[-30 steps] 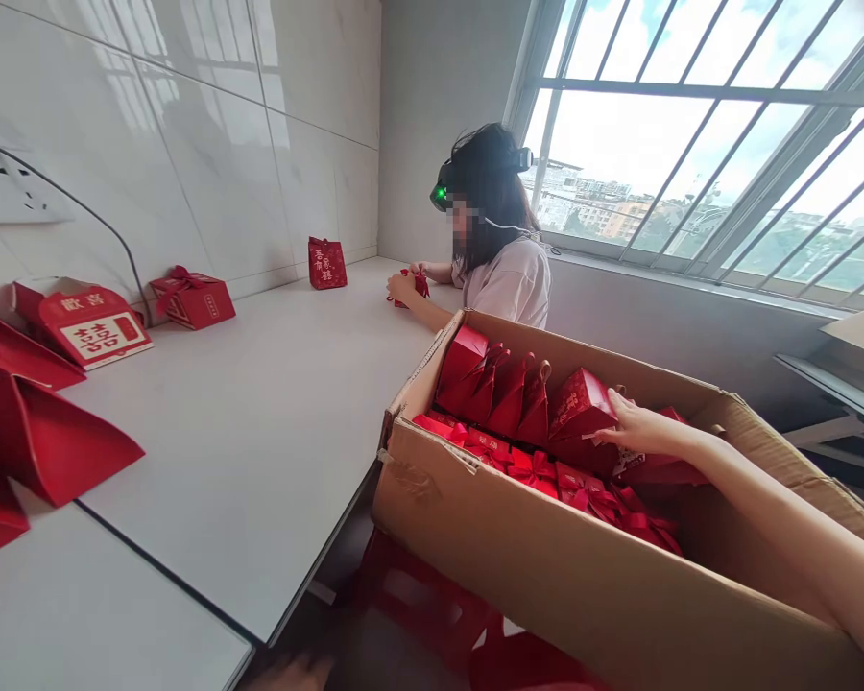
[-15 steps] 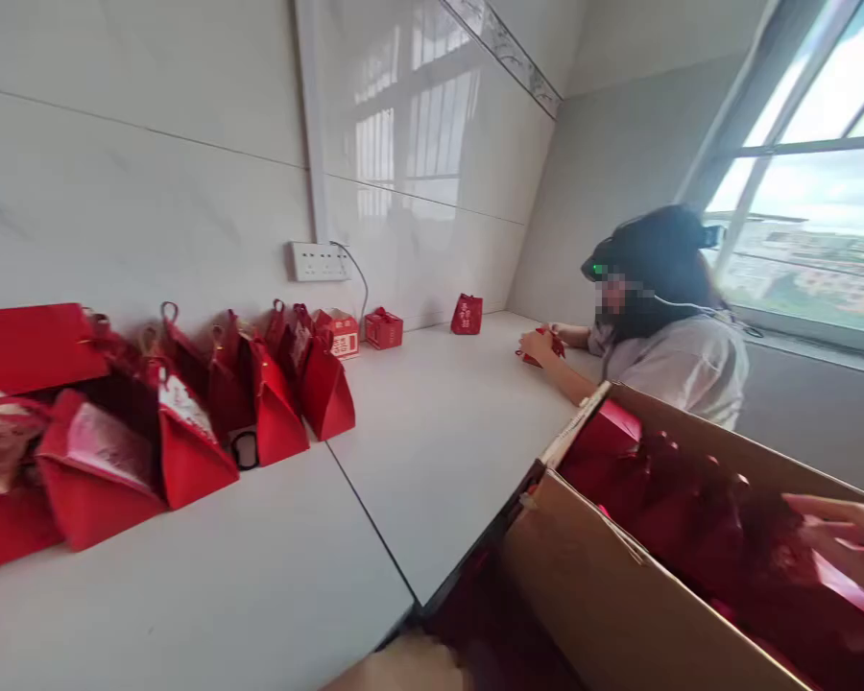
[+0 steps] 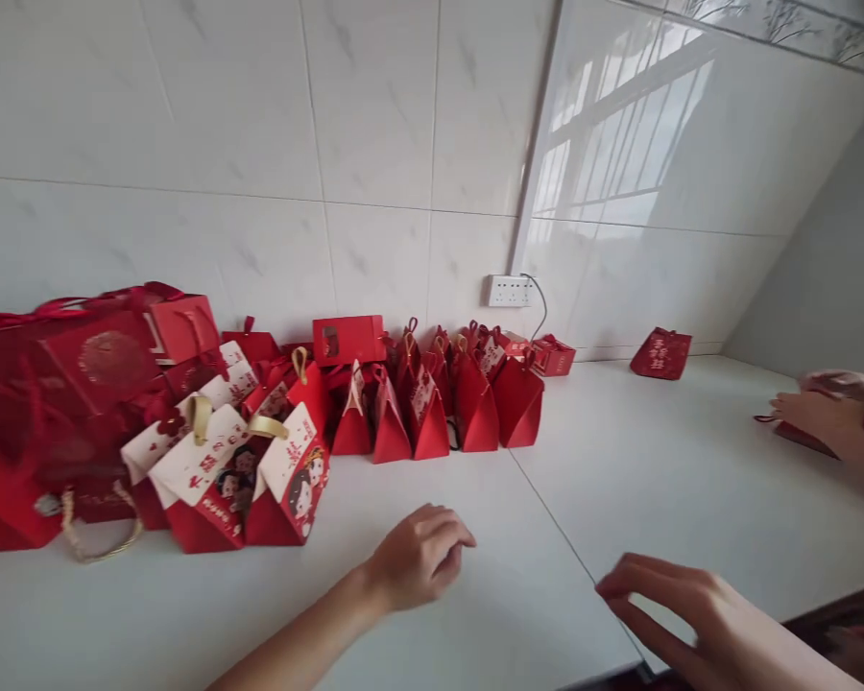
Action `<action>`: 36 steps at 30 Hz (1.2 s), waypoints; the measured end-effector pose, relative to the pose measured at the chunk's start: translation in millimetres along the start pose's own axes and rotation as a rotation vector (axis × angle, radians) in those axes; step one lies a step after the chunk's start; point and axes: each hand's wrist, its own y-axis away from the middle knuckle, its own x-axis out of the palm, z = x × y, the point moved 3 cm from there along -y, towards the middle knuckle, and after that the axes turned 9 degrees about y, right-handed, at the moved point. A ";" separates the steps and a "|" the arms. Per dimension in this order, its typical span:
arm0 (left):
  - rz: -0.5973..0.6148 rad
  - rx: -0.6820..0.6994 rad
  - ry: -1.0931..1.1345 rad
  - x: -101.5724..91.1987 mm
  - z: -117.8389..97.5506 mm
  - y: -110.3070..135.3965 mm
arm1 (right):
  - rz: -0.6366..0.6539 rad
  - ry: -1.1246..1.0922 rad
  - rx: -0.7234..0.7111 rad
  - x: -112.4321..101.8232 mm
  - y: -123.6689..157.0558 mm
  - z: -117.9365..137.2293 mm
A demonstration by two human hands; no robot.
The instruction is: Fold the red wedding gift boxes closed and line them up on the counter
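A: What occupies the foreground?
B: The right hand (image 3: 716, 614), lower right of the frame, thumb and fingers parted, nothing visible in its grasp; then the left hand (image 3: 419, 564), lower centre, half-curled, likewise without a visible load. Both are over the white tabletop (image 3: 583, 470).
A: And beyond?
B: Patterned boxes (image 3: 203, 465), left of centre; behind them, mid-frame, a row of red boxes (image 3: 430, 437), apart from both hands.
A: Farthest?
B: A co-worker's hands (image 3: 825, 420) at the right edge, on a red packet (image 3: 801, 438); a lone box (image 3: 660, 357), centre right, near the wall (image 3: 374, 250).
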 end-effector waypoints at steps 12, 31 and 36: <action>-0.204 0.257 -0.403 -49.3 -4.0 5.5 | -0.183 -0.660 0.010 133.2 -181.3 84.4; -0.335 -0.561 -1.183 -150.6 19.6 7.7 | -0.075 -0.591 -0.052 142.9 -162.2 77.6; -0.413 0.023 -0.848 -133.6 1.7 -3.1 | -0.148 -0.625 0.000 134.0 -163.2 71.1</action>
